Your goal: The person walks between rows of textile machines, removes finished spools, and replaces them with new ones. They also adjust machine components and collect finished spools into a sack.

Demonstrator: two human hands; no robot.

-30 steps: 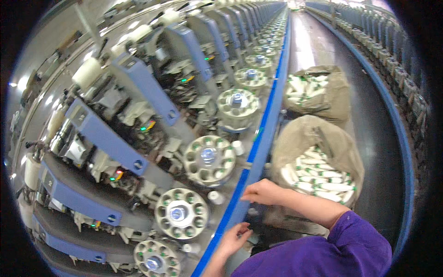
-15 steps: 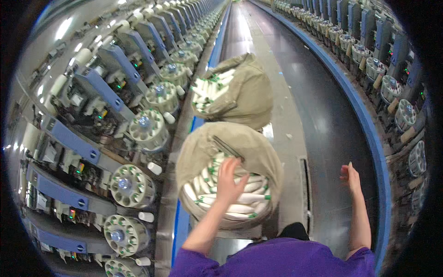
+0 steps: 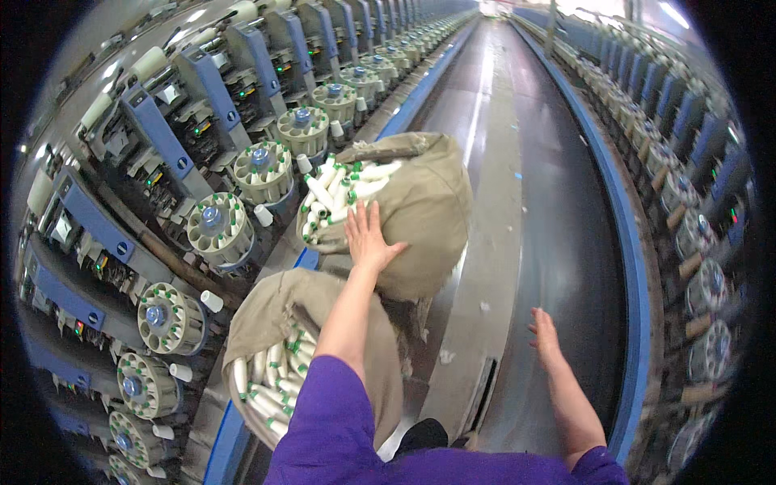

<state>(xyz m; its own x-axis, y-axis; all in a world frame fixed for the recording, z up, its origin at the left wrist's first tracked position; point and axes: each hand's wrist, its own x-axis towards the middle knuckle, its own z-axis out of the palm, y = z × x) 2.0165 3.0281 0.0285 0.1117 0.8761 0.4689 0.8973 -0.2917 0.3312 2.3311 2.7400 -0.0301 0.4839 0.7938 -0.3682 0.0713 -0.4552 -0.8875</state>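
My left hand [image 3: 373, 239] is stretched forward with its fingers spread, at the near rim of the far khaki cloth sack [image 3: 428, 218]. Whether it touches the cloth, I cannot tell. White yarn bobbins [image 3: 322, 192] with green ends fill that sack's mouth. Below my left forearm stands the nearer khaki cloth sack [image 3: 301, 293], holding more white yarn bobbins [image 3: 271, 380]; the arm hides part of it. Out to the right, over the walkway, my right hand [image 3: 546, 333] hangs in the air with nothing in it, fingers extended.
A long row of winding machines with round bobbin magazines [image 3: 220, 230] runs along the left. Another machine row [image 3: 683, 194] lines the right, behind a blue rail [image 3: 621, 234]. Between them stretches a dark, shiny floor [image 3: 558, 242] with a slotted grey strip [image 3: 477, 267].
My left hand has gone from above the nearer sack's bobbins forward to the far sack. The view has turned, so both sacks sit lower and the nearer one farther left.
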